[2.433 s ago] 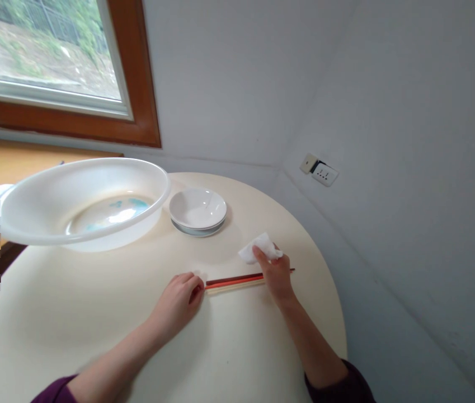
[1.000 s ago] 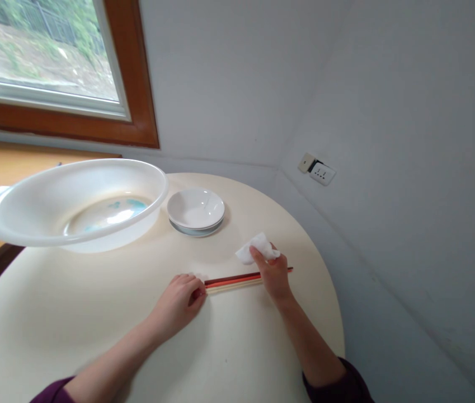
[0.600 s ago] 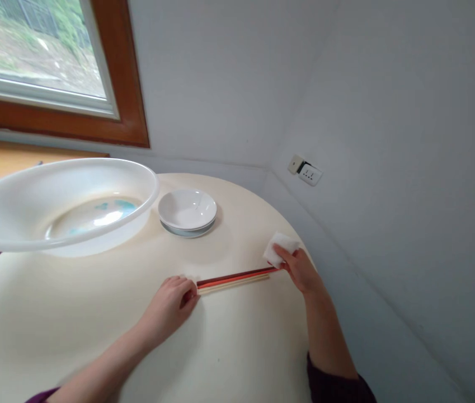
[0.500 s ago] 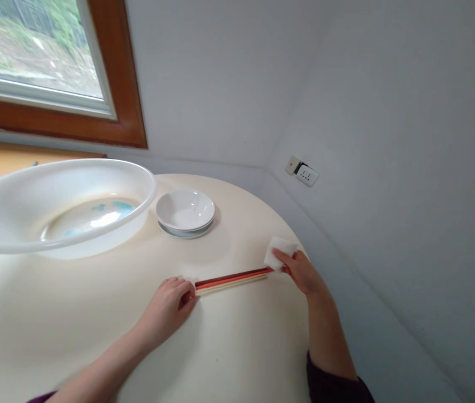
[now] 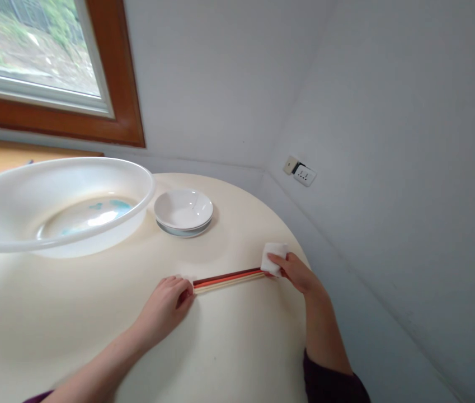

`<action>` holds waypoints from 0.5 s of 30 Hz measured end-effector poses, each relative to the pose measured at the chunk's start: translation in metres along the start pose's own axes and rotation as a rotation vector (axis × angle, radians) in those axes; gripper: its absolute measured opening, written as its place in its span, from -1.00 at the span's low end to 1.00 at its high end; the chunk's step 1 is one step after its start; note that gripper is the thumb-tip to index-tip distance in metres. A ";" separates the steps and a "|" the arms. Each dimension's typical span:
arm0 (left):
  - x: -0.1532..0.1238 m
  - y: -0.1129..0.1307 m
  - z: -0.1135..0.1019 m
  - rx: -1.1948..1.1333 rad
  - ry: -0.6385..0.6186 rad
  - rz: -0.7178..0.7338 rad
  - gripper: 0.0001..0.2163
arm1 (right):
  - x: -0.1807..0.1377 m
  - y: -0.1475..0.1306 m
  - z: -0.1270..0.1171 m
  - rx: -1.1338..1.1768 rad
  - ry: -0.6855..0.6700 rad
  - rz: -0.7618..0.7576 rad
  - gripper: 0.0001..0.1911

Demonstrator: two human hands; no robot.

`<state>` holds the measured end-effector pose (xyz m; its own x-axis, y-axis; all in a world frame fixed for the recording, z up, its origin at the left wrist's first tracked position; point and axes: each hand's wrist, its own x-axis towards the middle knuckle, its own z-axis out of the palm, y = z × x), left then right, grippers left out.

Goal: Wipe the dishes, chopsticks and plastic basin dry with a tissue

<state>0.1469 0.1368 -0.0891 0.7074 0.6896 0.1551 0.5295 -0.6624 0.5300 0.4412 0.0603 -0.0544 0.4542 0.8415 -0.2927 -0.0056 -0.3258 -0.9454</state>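
A bundle of red, brown and pale chopsticks (image 5: 226, 279) lies flat on the round cream table (image 5: 94, 313). My left hand (image 5: 167, 300) is curled at the bundle's left end, fingertips pinching it. My right hand (image 5: 298, 272) pinches a folded white tissue (image 5: 271, 258) and presses it against the bundle's right end. Both forearms rest low over the table, in dark purple sleeves.
A large white plastic basin (image 5: 52, 204) with a bluish patch inside stands at the back left. Beside it sits a small white dish (image 5: 183, 210) stacked on another. The table stands in a wall corner with a socket (image 5: 300, 172); a wood-framed window (image 5: 52, 73) is behind.
My right hand with the tissue slid along the chopsticks from mid-length to their right end. My left hand kept its hold on the left end. The view shifted slightly right.
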 end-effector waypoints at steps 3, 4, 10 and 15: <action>0.000 0.001 -0.001 0.004 -0.002 -0.004 -0.85 | 0.001 0.001 0.001 -0.028 -0.010 -0.003 -0.75; -0.001 0.001 -0.001 0.004 -0.003 -0.005 -0.85 | 0.001 0.001 0.001 -0.036 -0.016 -0.008 -0.75; -0.002 0.002 -0.003 0.002 0.004 0.005 -0.85 | 0.001 0.002 0.001 -0.042 -0.028 -0.014 -0.73; 0.000 0.003 -0.002 0.006 0.012 0.009 -0.84 | 0.001 0.002 0.001 -0.043 -0.032 -0.011 -0.72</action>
<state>0.1470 0.1356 -0.0859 0.7070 0.6866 0.1697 0.5257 -0.6706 0.5234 0.4412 0.0610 -0.0563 0.4252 0.8583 -0.2873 0.0376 -0.3338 -0.9419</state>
